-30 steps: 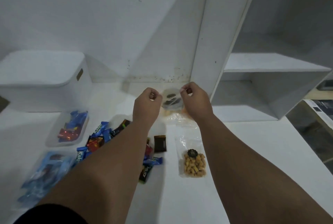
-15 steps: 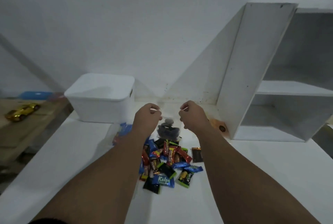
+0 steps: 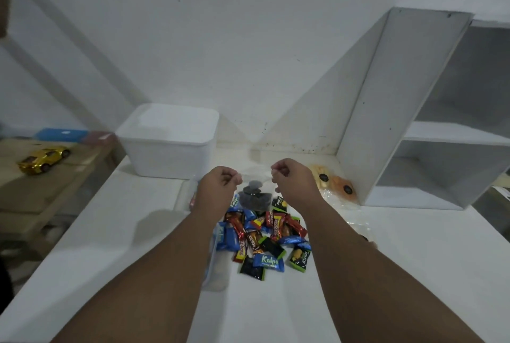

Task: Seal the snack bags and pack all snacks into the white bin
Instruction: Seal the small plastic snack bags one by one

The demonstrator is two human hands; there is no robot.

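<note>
I hold a clear snack bag (image 3: 254,197) with dark pieces in it above the table. My left hand (image 3: 219,186) pinches its top left corner and my right hand (image 3: 292,181) pinches its top right corner. Below the bag lies a pile of several wrapped candies (image 3: 266,238). The white bin (image 3: 169,141) stands lidded at the back left of the table. Two bags of pale and orange snacks (image 3: 332,184) lie behind my right hand, against the shelf unit. Another clear bag (image 3: 214,265) shows partly under my left forearm.
A white shelf unit (image 3: 414,111) stands at the right on the white table (image 3: 110,246). A wooden bench at the left carries a gold toy car (image 3: 42,159) and a blue case (image 3: 62,134). The wall is close behind the table.
The view has swung up and left, bringing the bin to centre and the bench into sight. Both hands keep pinching the bag's top and have drawn a little further apart.
</note>
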